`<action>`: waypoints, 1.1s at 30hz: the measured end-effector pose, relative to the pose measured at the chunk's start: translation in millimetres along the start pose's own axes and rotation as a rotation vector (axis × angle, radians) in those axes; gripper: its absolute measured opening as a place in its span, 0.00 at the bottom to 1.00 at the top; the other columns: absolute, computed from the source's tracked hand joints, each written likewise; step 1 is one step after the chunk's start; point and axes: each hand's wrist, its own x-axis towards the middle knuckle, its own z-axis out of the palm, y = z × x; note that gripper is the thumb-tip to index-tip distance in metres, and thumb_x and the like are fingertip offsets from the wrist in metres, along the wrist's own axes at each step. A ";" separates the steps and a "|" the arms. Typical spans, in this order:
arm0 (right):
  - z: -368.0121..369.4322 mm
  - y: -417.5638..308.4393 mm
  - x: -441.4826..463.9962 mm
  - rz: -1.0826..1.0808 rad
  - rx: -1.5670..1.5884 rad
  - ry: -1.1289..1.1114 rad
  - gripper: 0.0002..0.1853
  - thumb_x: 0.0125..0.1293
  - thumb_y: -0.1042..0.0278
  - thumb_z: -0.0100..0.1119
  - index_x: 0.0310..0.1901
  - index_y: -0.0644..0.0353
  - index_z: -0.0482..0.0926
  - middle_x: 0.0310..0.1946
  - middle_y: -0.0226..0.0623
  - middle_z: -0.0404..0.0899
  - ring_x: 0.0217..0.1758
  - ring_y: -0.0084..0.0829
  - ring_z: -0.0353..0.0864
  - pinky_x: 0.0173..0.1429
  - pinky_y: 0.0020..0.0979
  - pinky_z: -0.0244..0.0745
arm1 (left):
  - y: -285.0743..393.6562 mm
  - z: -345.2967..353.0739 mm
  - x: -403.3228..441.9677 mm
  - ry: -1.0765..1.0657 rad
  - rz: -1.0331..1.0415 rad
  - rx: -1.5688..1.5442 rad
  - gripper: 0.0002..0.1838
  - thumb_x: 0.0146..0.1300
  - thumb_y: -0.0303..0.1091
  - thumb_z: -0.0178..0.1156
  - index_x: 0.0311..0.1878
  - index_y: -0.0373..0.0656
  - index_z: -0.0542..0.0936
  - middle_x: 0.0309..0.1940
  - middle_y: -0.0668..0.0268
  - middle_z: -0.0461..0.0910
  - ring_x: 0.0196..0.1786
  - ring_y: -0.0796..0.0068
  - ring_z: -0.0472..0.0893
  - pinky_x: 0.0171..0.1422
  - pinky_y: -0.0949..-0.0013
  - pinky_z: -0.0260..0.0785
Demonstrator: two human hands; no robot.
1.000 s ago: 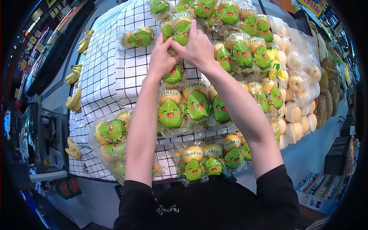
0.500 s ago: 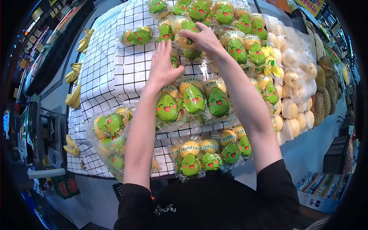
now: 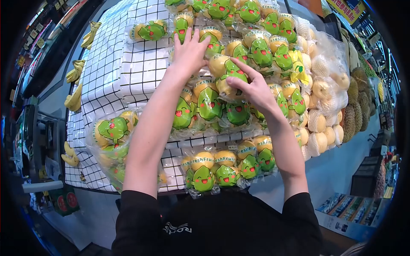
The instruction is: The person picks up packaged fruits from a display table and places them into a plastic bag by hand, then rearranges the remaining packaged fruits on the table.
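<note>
My right hand (image 3: 255,88) grips a clear bag of yellow fruit (image 3: 226,74) with a green smiling-face print, raised and tilted over the middle of the display. Spread fingers show on my left hand (image 3: 190,53), which lies over the bags at the upper middle and holds nothing that I can make out. An upright bag (image 3: 182,25) stands just beyond its fingertips. Nearer to me is a row of similar bags (image 3: 208,102), partly under the held one. Another printed bag (image 3: 149,30) lies on its side at the upper left.
Bags line the front edge (image 3: 203,170), and a larger bag (image 3: 113,132) sits at the left front. Net-wrapped fruit (image 3: 320,89) is piled on the right. Bananas (image 3: 74,98) hang along the left edge of the checked cloth (image 3: 102,72). Durians (image 3: 358,102) stand beyond.
My hands have parted. The right one has taken hold of a bag and brought it nearer and to the right. My left hand has opened and moved slightly right over the bags.
</note>
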 end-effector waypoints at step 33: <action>36.8 35.3 84.5 -0.526 -0.776 0.293 0.36 0.61 0.46 0.66 0.63 0.63 0.72 0.40 0.54 0.80 0.47 0.54 0.79 0.53 0.47 0.73 | -37.2 13.8 53.7 0.140 0.033 -0.038 0.37 0.53 0.40 0.72 0.69 0.66 0.71 0.72 0.69 0.67 0.75 0.69 0.64 0.76 0.36 0.52</action>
